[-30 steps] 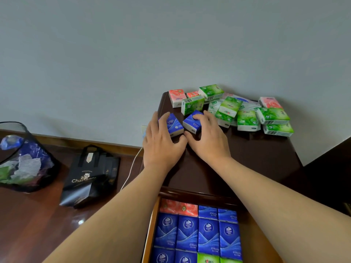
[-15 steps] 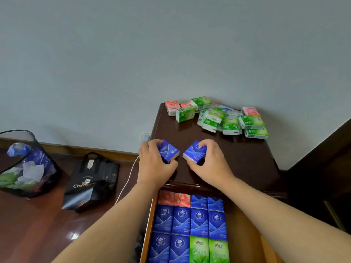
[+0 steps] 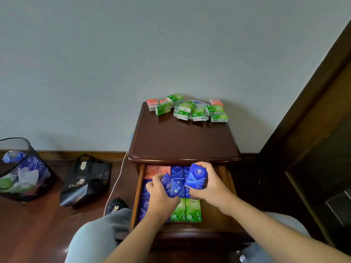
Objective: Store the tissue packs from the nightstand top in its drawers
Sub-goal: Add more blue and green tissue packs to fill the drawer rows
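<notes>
A dark wooden nightstand stands against the wall with its top drawer pulled out. Rows of blue, red and green tissue packs fill the drawer. Over those rows my left hand grips a blue tissue pack, tilted. My right hand holds a second blue tissue pack upright above the drawer's middle. Several green tissue packs and red ones lie in a loose pile at the back of the nightstand top.
A black shopping bag and a mesh waste bin with rubbish sit on the wooden floor at left. A white cable hangs beside the nightstand. Dark wooden furniture rises at right. My knees flank the drawer.
Both hands lifted a blue pack each from the nightstand top, drew them toward me and lowered them over the open drawer. The camera view pulled back and down.
</notes>
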### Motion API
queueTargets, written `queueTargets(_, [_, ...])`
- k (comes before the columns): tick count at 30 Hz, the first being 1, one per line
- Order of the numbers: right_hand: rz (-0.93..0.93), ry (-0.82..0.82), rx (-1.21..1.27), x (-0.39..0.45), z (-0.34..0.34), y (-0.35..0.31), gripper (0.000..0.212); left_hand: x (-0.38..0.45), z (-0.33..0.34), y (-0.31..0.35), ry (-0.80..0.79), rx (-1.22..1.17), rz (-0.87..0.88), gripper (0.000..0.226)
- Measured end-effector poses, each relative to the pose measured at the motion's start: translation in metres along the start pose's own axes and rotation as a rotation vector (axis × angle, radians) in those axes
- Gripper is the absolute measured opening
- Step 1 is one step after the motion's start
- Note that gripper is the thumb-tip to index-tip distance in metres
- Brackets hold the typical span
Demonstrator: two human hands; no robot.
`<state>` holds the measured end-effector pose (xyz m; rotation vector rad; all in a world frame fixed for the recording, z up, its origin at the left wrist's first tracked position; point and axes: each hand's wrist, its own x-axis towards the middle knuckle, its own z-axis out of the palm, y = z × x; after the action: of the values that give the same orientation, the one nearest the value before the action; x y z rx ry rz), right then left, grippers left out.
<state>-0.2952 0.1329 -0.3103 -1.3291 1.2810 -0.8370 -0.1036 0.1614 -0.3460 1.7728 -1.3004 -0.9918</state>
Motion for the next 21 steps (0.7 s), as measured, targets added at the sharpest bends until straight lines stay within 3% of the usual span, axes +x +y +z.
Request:
queueTargets(3, [0.213, 0.015, 0.383, -0.018, -0.005, 0.018, 0.08, -0.013, 0.016, -0.007, -0.056, -0.141, -0.096, 0.088])
queueTargets(5, [0.274, 0.068, 0.504, -0.023, -0.01, 0.026, 0.068, -0.018, 0.022, -0.009, -0.087, -0.261, -0.131, 0.087])
queueTargets(9, [0.335, 0.208, 0.284, -0.025, -0.016, 0.035, 0.031, -0.021, 0.025, -0.009, -0.134, -0.422, -0.229, 0.097])
queueTargets(12, [0.347, 0.32, 0.135, -0.016, -0.017, 0.043, 0.016, -0.021, 0.023, -0.006, -0.143, -0.508, -0.29, 0.091])
queueTargets(21, [0.404, 0.418, -0.114, 0.037, -0.015, 0.073, 0.041, -0.017, 0.023, -0.001, -0.122, -0.508, -0.276, 0.042])
